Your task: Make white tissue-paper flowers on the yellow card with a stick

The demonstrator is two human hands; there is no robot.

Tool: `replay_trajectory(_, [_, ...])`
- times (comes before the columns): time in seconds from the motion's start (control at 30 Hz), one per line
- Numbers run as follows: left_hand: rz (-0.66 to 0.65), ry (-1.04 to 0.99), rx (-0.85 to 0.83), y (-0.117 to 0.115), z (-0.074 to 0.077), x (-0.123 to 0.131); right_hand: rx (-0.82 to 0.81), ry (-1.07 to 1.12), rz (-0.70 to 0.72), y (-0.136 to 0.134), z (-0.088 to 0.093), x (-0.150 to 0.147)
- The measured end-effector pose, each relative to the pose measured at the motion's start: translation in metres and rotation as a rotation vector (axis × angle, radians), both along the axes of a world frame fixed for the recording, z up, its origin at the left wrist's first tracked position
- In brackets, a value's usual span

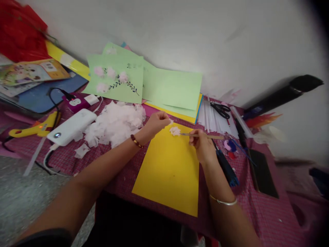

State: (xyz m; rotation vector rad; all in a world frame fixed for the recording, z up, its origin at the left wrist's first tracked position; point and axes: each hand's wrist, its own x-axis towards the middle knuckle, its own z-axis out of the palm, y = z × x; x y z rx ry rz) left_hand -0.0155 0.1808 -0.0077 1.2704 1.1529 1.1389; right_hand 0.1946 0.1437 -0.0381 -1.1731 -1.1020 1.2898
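Note:
A yellow sheet (167,171) lies in front of me. Near its top edge sits a small crumpled white paper flower (175,131). My right hand (204,145) is closed around a thin, tan-handled paintbrush (214,137), its greyish front end at the flower's right side. Left of the flower, my left hand (156,125) pinches a small piece of white tissue paper (171,121) just above the sheet's top left corner. A heap of white tissue paper pieces (118,120) lies to the left, beyond my left forearm.
Green sheets (174,85), one decorated with pink paper flowers (123,77), lean against the wall. A white power bank (73,127) and a yellow glue gun (36,128) lie at left. Black scissors (221,109), paper strips (208,118) and a dark phone (263,173) are on the right.

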Motion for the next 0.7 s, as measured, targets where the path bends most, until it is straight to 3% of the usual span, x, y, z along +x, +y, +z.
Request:
replay_trajectory(0.27, [-0.105, -0.008, -0.040, -0.005, -0.032, -0.005, 0.079, -0.161, -0.074, 0.004, -0.014, -0.005])
replay_trajectory(0.7, [-0.079, 0.123, -0.051, -0.004, -0.042, -0.005, 0.041, -0.220, -0.072, 0.015, -0.015, -0.014])
